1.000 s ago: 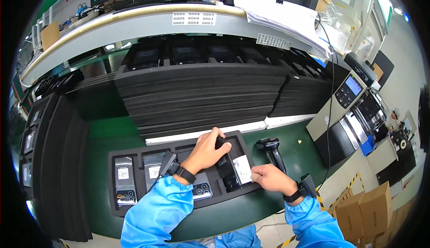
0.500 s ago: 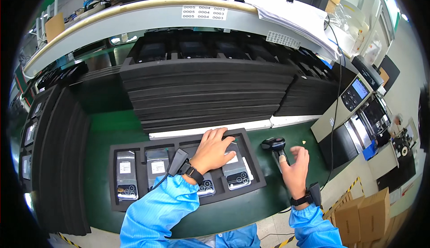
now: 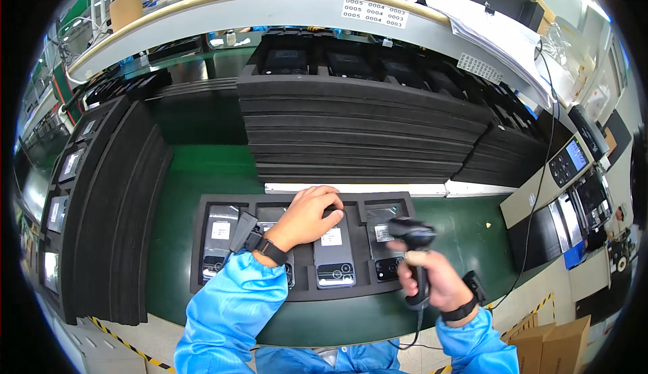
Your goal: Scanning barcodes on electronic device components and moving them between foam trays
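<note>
A black foam tray lies on the green bench, with several dark smartphones set back side up in its slots. My left hand reaches over it, fingers curled and closed about the upper end of the third smartphone; whether that phone is raised I cannot tell. White labels show on the phones' backs. The second is mostly behind my left wrist. My right hand grips a black handheld barcode scanner by its handle. The scanner's blurred head is over the right side of the fourth smartphone.
Stacked black foam trays stand behind, below a shelf. Another tray stack is on the left. A beige machine with a screen stands at right, near a hanging cable. Cardboard boxes sit lower right.
My right hand has taken hold of the scanner and brought it left over the tray's right end. My left hand has shifted left to the third phone, fingers more curled. The view has shifted.
</note>
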A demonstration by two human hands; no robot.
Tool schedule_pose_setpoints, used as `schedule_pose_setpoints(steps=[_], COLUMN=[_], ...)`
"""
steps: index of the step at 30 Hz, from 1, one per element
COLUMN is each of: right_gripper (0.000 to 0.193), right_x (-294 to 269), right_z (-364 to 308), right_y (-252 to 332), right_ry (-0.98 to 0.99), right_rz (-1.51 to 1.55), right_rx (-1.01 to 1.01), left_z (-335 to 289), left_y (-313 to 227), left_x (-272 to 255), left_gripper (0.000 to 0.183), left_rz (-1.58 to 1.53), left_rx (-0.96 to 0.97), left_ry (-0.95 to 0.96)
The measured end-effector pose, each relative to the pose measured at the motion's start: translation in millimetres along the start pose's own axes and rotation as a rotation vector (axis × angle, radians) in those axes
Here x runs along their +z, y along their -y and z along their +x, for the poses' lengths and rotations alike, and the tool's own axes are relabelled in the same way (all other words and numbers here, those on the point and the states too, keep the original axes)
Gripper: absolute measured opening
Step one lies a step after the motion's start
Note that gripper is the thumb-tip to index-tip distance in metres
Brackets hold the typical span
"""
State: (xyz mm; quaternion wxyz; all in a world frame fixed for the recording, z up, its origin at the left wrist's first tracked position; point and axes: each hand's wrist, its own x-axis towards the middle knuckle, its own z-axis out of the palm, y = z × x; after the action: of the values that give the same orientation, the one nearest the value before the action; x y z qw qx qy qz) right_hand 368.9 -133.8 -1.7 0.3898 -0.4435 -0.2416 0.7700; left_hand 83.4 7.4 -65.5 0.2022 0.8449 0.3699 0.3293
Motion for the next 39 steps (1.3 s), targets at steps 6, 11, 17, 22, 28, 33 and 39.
schedule_pose_setpoints(steps=[6, 11, 17, 22, 28, 33, 39], right_gripper=[0.018, 0.033, 0.044, 0.024, 0.02, 0.018, 0.017], right_x=[52.6, 56.0, 24.5, -45.7, -103.3, -111.7, -109.4], right_z=[25.3, 19.8, -3.0, -7.6, 8.7, 17.0, 19.6], right_y=[-27.7, -30.5, -22.0, 2.3, 14.7, 18.1, 21.2], right_ry=[0.102, 0.147, -0.063, -0.551, -0.836, -0.816, -0.821], right_rz=[-0.132, -0.187, -0.338, -0.568, -0.682, -0.659, -0.725], right_rx=[0.139, 0.059, -0.136, -0.404, -0.42, -0.379, -0.317], left_z=[3.1, 2.5, -5.7, -7.8, -7.1, -4.7, -1.6], left_y=[2.0, 2.3, -7.0, -9.7, -10.2, -13.4, -13.0], left_x=[-2.0, -4.3, 0.9, 4.3, 6.0, 9.2, 12.5], left_gripper=[0.022, 0.021, 0.033, 0.036, 0.033, 0.03, 0.026], left_rz=[-0.104, -0.105, 0.112, 0.189, 0.191, 0.22, 0.223], left_rx=[-0.033, -0.032, -0.086, -0.05, -0.051, -0.073, -0.103], left_ry=[0.021, 0.013, 0.094, 0.09, 0.074, 0.073, 0.055])
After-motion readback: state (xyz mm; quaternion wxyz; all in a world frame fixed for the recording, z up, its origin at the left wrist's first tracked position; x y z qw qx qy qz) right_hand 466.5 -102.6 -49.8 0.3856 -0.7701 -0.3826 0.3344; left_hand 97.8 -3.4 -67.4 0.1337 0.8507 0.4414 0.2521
